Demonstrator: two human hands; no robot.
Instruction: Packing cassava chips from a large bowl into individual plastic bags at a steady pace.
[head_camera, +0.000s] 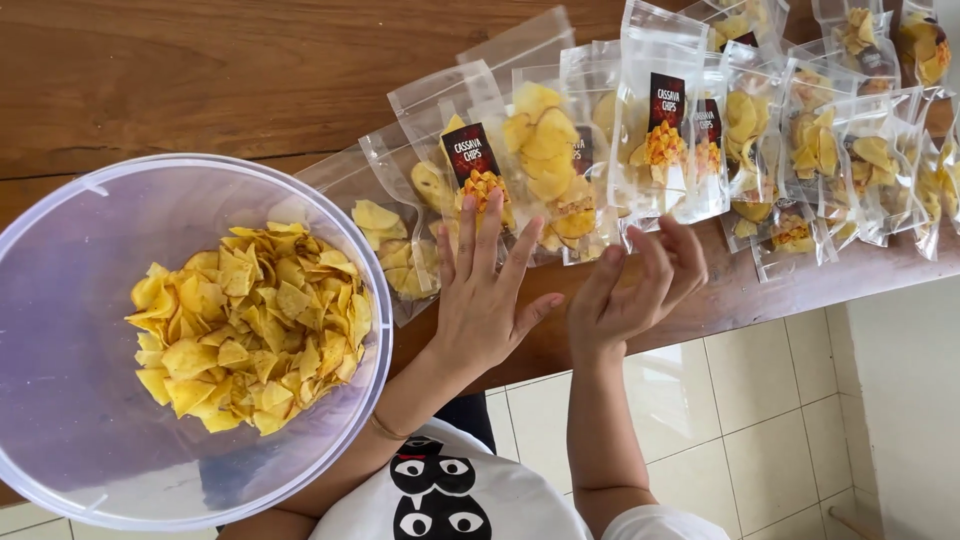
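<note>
A row of clear plastic pouches (560, 150) filled with yellow chips lies overlapping along the wooden table (200, 70), each with a dark label. My left hand (487, 290) rests flat, fingers spread, on the pouches near the row's left end. My right hand (640, 285) hovers palm up with fingers curled just below an upright pouch (665, 140), holding nothing. A large clear plastic bowl (60, 400) of loose yellow chips (250, 325) stands at the left, overhanging the table's edge.
More filled pouches (860, 150) continue to the right end of the table. Pale floor tiles (780, 430) show below the table edge. My white shirt with a black cartoon print (440, 495) is at the bottom.
</note>
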